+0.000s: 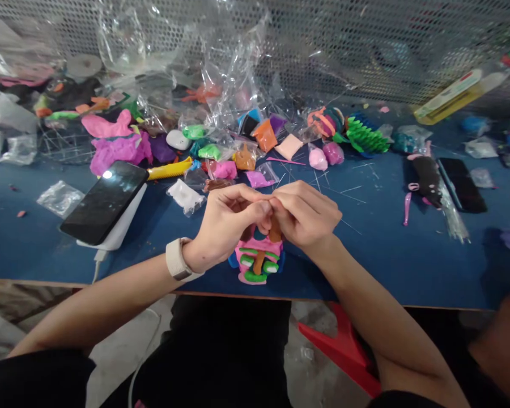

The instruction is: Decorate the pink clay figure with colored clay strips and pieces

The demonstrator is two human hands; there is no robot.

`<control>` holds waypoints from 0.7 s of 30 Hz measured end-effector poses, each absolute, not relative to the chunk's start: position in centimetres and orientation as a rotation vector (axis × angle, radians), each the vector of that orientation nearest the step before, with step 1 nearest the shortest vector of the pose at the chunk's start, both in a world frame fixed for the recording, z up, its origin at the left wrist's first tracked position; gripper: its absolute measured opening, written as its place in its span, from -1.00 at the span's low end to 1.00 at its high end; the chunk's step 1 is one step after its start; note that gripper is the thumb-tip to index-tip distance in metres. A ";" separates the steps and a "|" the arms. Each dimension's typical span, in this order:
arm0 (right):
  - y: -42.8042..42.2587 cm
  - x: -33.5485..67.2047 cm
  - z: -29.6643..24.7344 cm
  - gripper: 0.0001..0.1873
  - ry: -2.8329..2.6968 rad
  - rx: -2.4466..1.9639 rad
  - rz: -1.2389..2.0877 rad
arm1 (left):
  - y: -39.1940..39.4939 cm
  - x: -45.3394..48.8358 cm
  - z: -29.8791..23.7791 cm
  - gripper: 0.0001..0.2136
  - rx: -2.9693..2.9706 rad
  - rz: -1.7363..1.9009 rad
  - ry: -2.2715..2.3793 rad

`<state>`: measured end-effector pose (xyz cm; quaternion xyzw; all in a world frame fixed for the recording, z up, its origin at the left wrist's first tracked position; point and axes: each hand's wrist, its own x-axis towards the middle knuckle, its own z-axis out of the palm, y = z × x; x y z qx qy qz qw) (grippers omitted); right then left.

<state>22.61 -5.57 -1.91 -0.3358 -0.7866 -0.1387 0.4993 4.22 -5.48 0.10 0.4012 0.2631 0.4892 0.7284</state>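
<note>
My left hand (238,218) and my right hand (306,212) meet with thumbs and fingertips pinched together. What lies between the fingertips is too small or hidden to make out. Just below them, a pink clay figure (249,252) with green, white, brown and blue parts lies near the table's front edge. A brown clay piece (275,233) shows under my right fingers; whether they touch it I cannot tell. My hands cover the figure's far end. A packet of white clay (186,197) lies left of my left hand.
Along the back sit bagged clay packets, an orange one (265,136) and a green spiky model (368,135) among them. A phone (106,201) leans on a white stand at left. At right lie a dark clay animal (425,178), another phone (462,184) and a yellow-liquid bottle (450,105).
</note>
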 end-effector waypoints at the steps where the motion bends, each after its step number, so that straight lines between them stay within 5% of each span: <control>1: -5.6 22.5 -1.7 -0.76 -1.902 -0.800 -0.318 | -5.4 4.3 0.0 -0.66 0.890 1.078 0.583; 16: -7.6 22.0 1.1 -0.78 -1.854 -0.823 0.085 | -4.8 3.0 0.4 -0.76 1.062 1.082 0.341; 21: -7.7 22.4 1.1 -0.74 -1.898 -0.880 0.106 | -4.8 2.9 0.5 -0.64 1.135 1.067 0.400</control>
